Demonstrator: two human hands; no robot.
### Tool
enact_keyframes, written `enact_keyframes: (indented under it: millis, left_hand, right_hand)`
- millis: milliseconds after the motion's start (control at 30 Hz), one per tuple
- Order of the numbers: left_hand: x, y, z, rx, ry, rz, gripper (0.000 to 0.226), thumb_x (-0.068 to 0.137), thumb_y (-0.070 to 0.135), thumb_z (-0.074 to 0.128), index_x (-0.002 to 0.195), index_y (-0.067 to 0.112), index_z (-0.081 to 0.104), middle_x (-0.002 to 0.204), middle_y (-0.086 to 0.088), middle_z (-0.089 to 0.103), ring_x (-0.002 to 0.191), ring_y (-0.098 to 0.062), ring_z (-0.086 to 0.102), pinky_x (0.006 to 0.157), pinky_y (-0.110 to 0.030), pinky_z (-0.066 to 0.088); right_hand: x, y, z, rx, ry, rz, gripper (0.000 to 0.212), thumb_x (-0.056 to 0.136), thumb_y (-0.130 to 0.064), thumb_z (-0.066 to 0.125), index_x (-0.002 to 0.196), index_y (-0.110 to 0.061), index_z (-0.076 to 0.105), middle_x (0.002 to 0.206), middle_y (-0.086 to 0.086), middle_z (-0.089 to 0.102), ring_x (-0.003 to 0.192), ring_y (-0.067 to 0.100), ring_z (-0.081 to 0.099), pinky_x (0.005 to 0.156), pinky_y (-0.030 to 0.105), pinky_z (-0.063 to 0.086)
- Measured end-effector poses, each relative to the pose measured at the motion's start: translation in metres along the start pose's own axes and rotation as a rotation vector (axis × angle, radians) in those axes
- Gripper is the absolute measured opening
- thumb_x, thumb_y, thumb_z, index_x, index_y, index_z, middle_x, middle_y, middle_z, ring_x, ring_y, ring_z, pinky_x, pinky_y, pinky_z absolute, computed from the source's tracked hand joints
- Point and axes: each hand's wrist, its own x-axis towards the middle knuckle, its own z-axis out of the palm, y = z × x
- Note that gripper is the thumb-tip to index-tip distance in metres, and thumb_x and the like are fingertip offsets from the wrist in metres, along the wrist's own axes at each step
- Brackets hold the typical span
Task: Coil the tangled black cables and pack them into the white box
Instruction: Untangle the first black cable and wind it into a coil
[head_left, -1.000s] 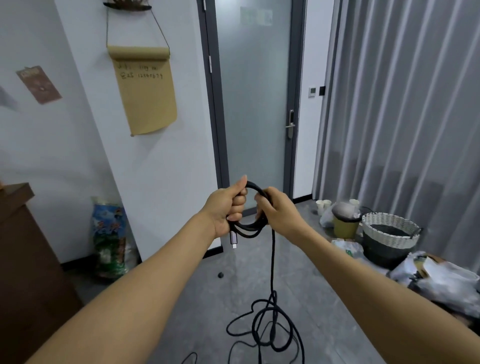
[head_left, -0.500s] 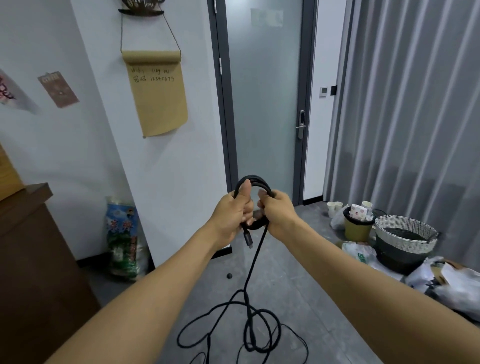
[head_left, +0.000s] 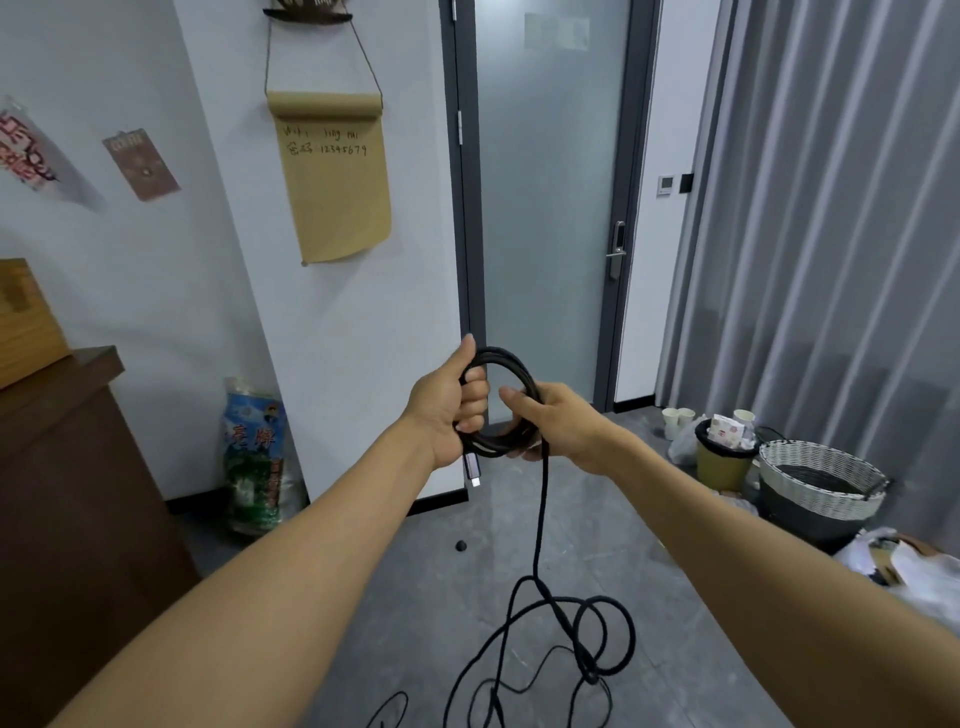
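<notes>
We are closing our left hand in a tight grip around the nine o'clock side of the coil, thumb up along it, the plug dangling just below. Our right hand is wrapping a narrower grip on the three o'clock side, feeding the cable in. We are judging the coiling as only partly done: a tangled heap is lying on the floor at six o'clock, and no white box is showing.
</notes>
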Motion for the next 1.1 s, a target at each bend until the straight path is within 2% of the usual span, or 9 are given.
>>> enact_keyframes:
  millis: [167,400,533,667,767,867,933,1000,1100]
  left_hand:
    - [0.002,-0.003,-0.007,-0.016,0.097,0.03,0.045,0.097,0.036,0.048,0.058,0.02,0.032,0.04,0.01,0.024,0.03,-0.005,0.016,0.03,-0.016,0.012]
    - [0.019,0.016,-0.046,-0.211,0.31,0.086,0.043,0.097,0.034,0.05,0.06,0.02,0.033,0.034,0.011,0.03,0.026,-0.005,0.019,0.028,-0.016,0.013]
    - [0.022,0.025,-0.062,-0.255,0.438,0.097,0.045,0.095,0.041,0.051,0.059,0.018,0.034,0.034,0.01,0.033,0.025,-0.005,0.02,0.03,-0.017,0.014]
    - [0.016,0.029,-0.063,-0.065,0.473,0.221,0.046,0.094,0.049,0.047,0.063,0.018,0.036,0.055,0.005,0.032,0.035,-0.007,0.022,0.038,-0.019,0.019]
    - [0.013,0.036,-0.062,0.195,0.386,0.355,0.045,0.097,0.049,0.04,0.064,0.019,0.033,0.057,0.003,0.03,0.043,-0.01,0.024,0.046,-0.025,0.022]
    - [0.01,0.036,-0.06,0.487,0.286,0.443,0.045,0.099,0.046,0.033,0.066,0.017,0.034,0.057,0.0,0.035,0.047,-0.014,0.032,0.044,-0.023,0.031]
    - [0.006,0.033,-0.059,0.637,0.215,0.464,0.044,0.1,0.043,0.03,0.069,0.015,0.039,0.059,-0.002,0.043,0.05,-0.015,0.04,0.045,-0.019,0.037]
    - [0.001,0.031,-0.058,0.765,0.148,0.469,0.044,0.1,0.043,0.03,0.071,0.012,0.042,0.061,-0.003,0.05,0.053,-0.015,0.048,0.053,-0.023,0.038]
    - [-0.001,0.03,-0.063,0.874,0.046,0.435,0.043,0.1,0.042,0.031,0.074,0.011,0.046,0.064,-0.003,0.057,0.055,-0.014,0.053,0.054,-0.023,0.039]
  right_hand:
    - [-0.007,0.026,-0.014,-0.075,0.011,-0.074,0.024,0.095,-0.026,0.052,0.079,-0.009,0.055,0.065,0.005,0.055,0.05,0.012,0.041,0.05,0.019,0.036]
    - [-0.027,0.055,-0.042,-0.177,0.296,0.012,0.024,0.093,-0.018,0.057,0.071,-0.01,0.054,0.058,0.002,0.041,0.053,0.012,0.036,0.049,0.019,0.034]
    - [-0.03,0.054,-0.045,-0.28,0.46,0.005,0.015,0.092,-0.013,0.058,0.083,-0.002,0.061,0.057,0.001,0.043,0.051,0.011,0.035,0.042,0.011,0.03]
    - [-0.021,0.037,-0.027,-0.526,0.585,-0.052,0.013,0.088,-0.013,0.062,0.087,-0.004,0.071,0.063,0.001,0.056,0.058,0.012,0.046,0.058,0.023,0.038]
    - [-0.019,0.014,-0.004,-0.859,0.487,-0.036,0.016,0.088,-0.018,0.059,0.089,-0.012,0.074,0.084,0.002,0.07,0.074,0.019,0.059,0.059,0.025,0.046]
    - [-0.015,-0.014,0.021,-1.025,0.308,-0.105,0.019,0.086,-0.016,0.054,0.085,-0.012,0.073,0.087,0.004,0.072,0.08,0.025,0.064,0.067,0.035,0.055]
    - [-0.011,-0.032,0.033,-1.052,0.19,-0.153,0.018,0.087,-0.016,0.055,0.082,-0.011,0.072,0.087,0.002,0.072,0.081,0.024,0.064,0.073,0.036,0.055]
    - [-0.008,-0.048,0.04,-1.037,0.087,-0.214,0.016,0.087,-0.018,0.059,0.085,-0.009,0.073,0.09,0.001,0.072,0.082,0.021,0.064,0.078,0.037,0.054]
    - [-0.005,-0.068,0.047,-0.979,0.004,-0.261,0.015,0.088,-0.02,0.062,0.092,-0.01,0.073,0.093,0.002,0.071,0.08,0.016,0.061,0.079,0.031,0.051]
